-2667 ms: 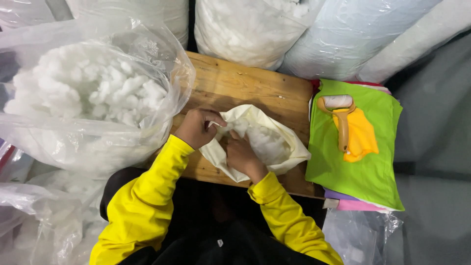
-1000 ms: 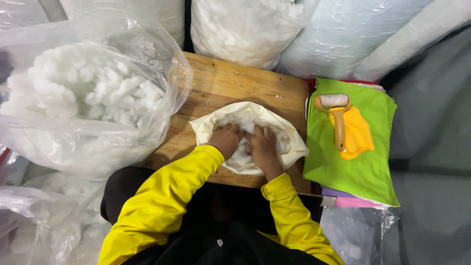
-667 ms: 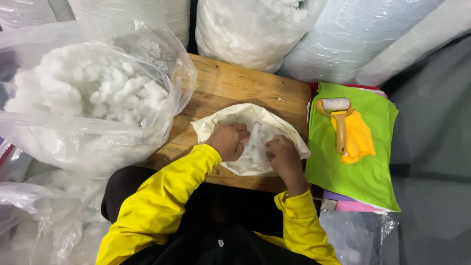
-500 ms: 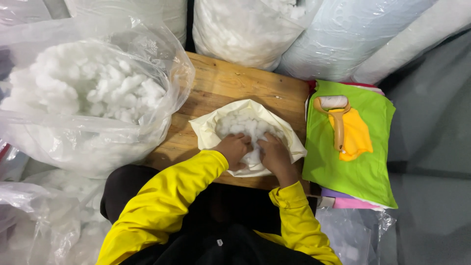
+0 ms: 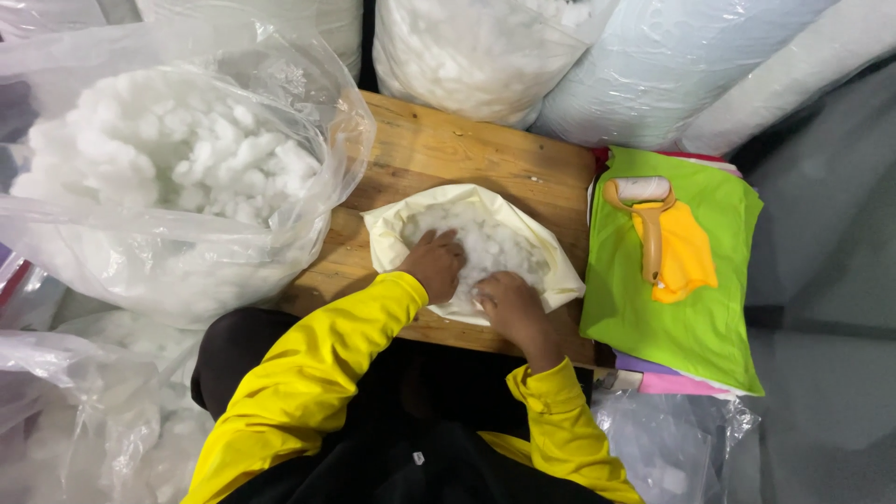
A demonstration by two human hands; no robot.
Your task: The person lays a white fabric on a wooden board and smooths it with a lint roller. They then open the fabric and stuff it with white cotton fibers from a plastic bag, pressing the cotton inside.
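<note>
A small workspace hemmed in by bulky bags

Wooden worktop point(image 5: 467, 154) in the middle; large clear plastic sacks point(image 5: 653, 65) of white stuffing stand behind; grey floor point(image 5: 831, 280) to the right; light even.

"Any packaging around this bench?"

"Plenty. A big clear plastic bag point(image 5: 177, 177) sits open at the left, full of white fluffy stuffing. Behind the wooden table point(image 5: 467, 154) stands another clear bag of white filling point(image 5: 467, 51), and beside it, to the right, long rolls wrapped in pale plastic film point(image 5: 672, 65)."

"Anything lower down?"

"Crumpled clear bags at the bottom left point(image 5: 75, 411) and a small one at the bottom right point(image 5: 672, 448). A small label point(image 5: 616, 380) shows at the table's near edge. No screens or signs."
</note>
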